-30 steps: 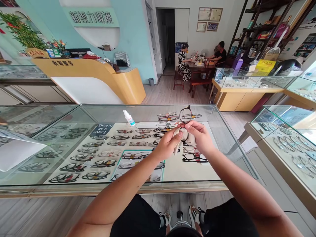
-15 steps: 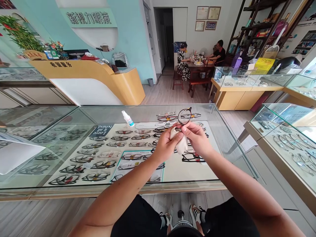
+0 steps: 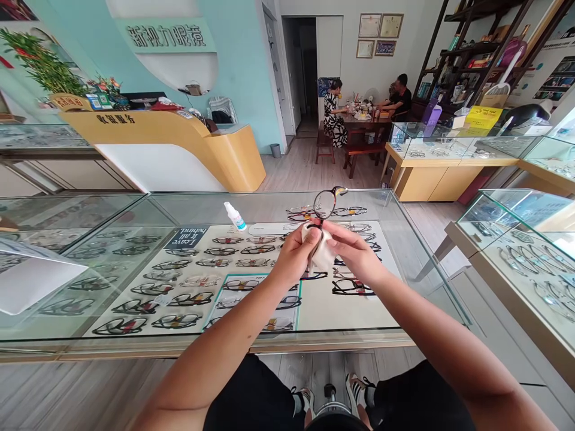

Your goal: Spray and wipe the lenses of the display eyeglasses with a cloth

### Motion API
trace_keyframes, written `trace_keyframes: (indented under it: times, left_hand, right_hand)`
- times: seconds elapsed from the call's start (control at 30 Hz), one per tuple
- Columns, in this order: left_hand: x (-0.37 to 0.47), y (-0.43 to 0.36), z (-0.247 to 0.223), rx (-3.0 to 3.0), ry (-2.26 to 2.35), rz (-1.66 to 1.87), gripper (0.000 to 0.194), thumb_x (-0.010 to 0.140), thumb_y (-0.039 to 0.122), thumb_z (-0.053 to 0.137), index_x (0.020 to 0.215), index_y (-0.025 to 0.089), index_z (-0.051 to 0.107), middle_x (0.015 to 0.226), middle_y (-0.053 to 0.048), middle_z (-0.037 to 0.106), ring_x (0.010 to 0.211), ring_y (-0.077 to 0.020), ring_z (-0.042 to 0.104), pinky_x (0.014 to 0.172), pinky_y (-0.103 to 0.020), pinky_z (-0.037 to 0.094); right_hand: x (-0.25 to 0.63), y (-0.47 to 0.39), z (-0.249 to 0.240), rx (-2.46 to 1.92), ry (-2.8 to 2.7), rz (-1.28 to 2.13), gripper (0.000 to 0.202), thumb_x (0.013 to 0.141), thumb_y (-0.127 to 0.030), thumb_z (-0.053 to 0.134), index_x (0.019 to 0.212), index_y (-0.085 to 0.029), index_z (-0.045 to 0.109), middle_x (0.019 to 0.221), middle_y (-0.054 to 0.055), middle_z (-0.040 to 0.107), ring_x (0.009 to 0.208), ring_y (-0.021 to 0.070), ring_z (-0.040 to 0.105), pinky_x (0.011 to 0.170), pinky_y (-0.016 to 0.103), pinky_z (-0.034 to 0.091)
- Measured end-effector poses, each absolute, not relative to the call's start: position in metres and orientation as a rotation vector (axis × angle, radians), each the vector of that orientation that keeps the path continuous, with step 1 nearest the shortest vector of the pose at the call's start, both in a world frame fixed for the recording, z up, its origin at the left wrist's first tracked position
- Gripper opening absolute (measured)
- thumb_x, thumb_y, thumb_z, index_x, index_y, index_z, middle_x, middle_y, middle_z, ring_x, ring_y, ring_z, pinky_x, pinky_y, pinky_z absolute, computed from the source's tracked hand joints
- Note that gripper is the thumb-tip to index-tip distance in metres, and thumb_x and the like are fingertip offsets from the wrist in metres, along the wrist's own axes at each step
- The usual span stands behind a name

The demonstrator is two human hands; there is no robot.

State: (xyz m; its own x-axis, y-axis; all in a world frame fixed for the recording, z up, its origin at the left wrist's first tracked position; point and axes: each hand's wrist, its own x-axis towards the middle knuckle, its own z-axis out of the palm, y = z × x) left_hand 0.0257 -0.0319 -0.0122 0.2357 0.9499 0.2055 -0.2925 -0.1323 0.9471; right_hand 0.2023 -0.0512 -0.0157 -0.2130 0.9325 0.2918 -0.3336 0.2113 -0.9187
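Above the glass display counter I hold a pair of dark-rimmed eyeglasses [image 3: 324, 205], turned on end with one round lens upward. A whitish cloth [image 3: 321, 257] is wrapped about the lower lens and hangs down between my hands. My left hand [image 3: 291, 254] is closed, its thumb pressing the cloth against that lower part. My right hand [image 3: 354, 246] is closed too, its fingers at the frame near the middle and its thumb by the cloth. The lower lens is mostly hidden by cloth and fingers. A white spray bottle [image 3: 235, 216] stands on the glass to the left.
Beneath the glass top of the counter [image 3: 350, 317] lie rows of eyeglasses [image 3: 175, 321]. A white panel [image 3: 36, 278] juts in at left. Another glass case [image 3: 530, 251] stands at right. Two people sit at a table [image 3: 366, 117] far back.
The eyeglasses have shifted left and turned, so a patterned temple now points right at the top. My hands moved slightly left with the cloth.
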Motion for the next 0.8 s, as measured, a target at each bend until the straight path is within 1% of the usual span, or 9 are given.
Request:
trace_keyframes:
  times: [0.1,0.2,0.3,0.37,0.47,0.53,0.6,0.67,0.8]
  left_hand:
    - [0.025,-0.033,-0.011,1.313,0.691,1.136,0.067,0.076,0.072,0.099,0.111,0.019,0.077,0.09,-0.002,0.073,0.078,-0.0147,0.064,0.07,-0.025,0.053]
    - [0.027,-0.036,-0.01,1.383,0.659,1.076,0.065,0.077,0.067,0.1,0.114,0.019,0.077,0.09,-0.002,0.072,0.079,-0.0153,0.063,0.071,-0.025,0.052]
    - [0.028,-0.038,-0.009,1.408,0.634,1.052,0.062,0.081,0.067,0.097,0.112,0.018,0.076,0.086,-0.001,0.069,0.076,-0.0143,0.06,0.07,-0.025,0.051]
    - [0.028,-0.038,-0.009,1.398,0.636,1.026,0.063,0.084,0.07,0.094,0.116,0.019,0.076,0.089,-0.002,0.07,0.078,-0.015,0.063,0.071,-0.025,0.052]
    - [0.027,-0.039,-0.01,1.374,0.641,0.988,0.068,0.086,0.077,0.088,0.126,0.022,0.077,0.096,-0.004,0.074,0.087,-0.0183,0.069,0.074,-0.026,0.056]
    - [0.026,-0.039,-0.01,1.383,0.656,0.986,0.069,0.086,0.078,0.088,0.127,0.023,0.077,0.097,-0.004,0.074,0.088,-0.0191,0.07,0.075,-0.027,0.056]
    - [0.026,-0.039,-0.01,1.417,0.674,0.987,0.067,0.085,0.077,0.089,0.122,0.022,0.076,0.093,-0.003,0.072,0.083,-0.0178,0.066,0.074,-0.026,0.055]
    - [0.027,-0.038,-0.01,1.461,0.681,0.982,0.063,0.086,0.077,0.088,0.113,0.02,0.076,0.086,-0.001,0.069,0.076,-0.0155,0.061,0.07,-0.026,0.051]
    - [0.029,-0.037,-0.014,1.541,0.712,1.041,0.064,0.089,0.081,0.082,0.084,0.02,0.065,0.07,0.002,0.058,0.066,-0.0125,0.048,0.063,-0.026,0.041]
  right_hand:
    - [0.201,-0.05,-0.014,-0.684,-1.126,1.344,0.036,0.082,-0.064,0.097,0.103,-0.034,0.092,0.132,0.002,0.086,0.133,0.029,0.073,0.116,0.043,0.056]
    - [0.2,-0.052,-0.008,-0.673,-1.139,1.342,0.034,0.082,-0.064,0.097,0.088,-0.031,0.089,0.125,0.004,0.086,0.125,0.0282,0.075,0.107,0.04,0.059]
    - [0.199,-0.055,-0.002,-0.671,-1.112,1.369,0.038,0.078,-0.065,0.099,0.083,-0.03,0.086,0.121,0.004,0.085,0.114,0.0274,0.075,0.093,0.037,0.06]
    - [0.199,-0.056,0.0,-0.674,-1.059,1.413,0.039,0.074,-0.064,0.101,0.082,-0.029,0.084,0.113,0.004,0.085,0.1,0.0248,0.074,0.08,0.034,0.058]
    - [0.2,-0.054,0.001,-0.667,-0.982,1.467,0.042,0.07,-0.062,0.104,0.084,-0.028,0.084,0.096,0.001,0.081,0.078,0.0187,0.065,0.068,0.03,0.052]
    - [0.202,-0.053,0.0,-0.67,-0.966,1.477,0.042,0.07,-0.06,0.104,0.085,-0.027,0.082,0.085,-0.001,0.076,0.07,0.016,0.059,0.064,0.029,0.049]
    - [0.203,-0.053,-0.001,-0.686,-0.979,1.475,0.042,0.071,-0.06,0.103,0.084,-0.027,0.08,0.08,-0.002,0.072,0.067,0.0154,0.057,0.062,0.029,0.047]
    - [0.203,-0.052,-0.004,-0.698,-1.011,1.463,0.042,0.073,-0.061,0.101,0.083,-0.027,0.08,0.082,-0.001,0.074,0.069,0.0167,0.059,0.064,0.03,0.048]
    - [0.204,-0.051,-0.009,-0.694,-1.131,1.394,0.04,0.079,-0.065,0.098,0.083,-0.029,0.082,0.101,0.003,0.082,0.093,0.0241,0.073,0.08,0.035,0.059]
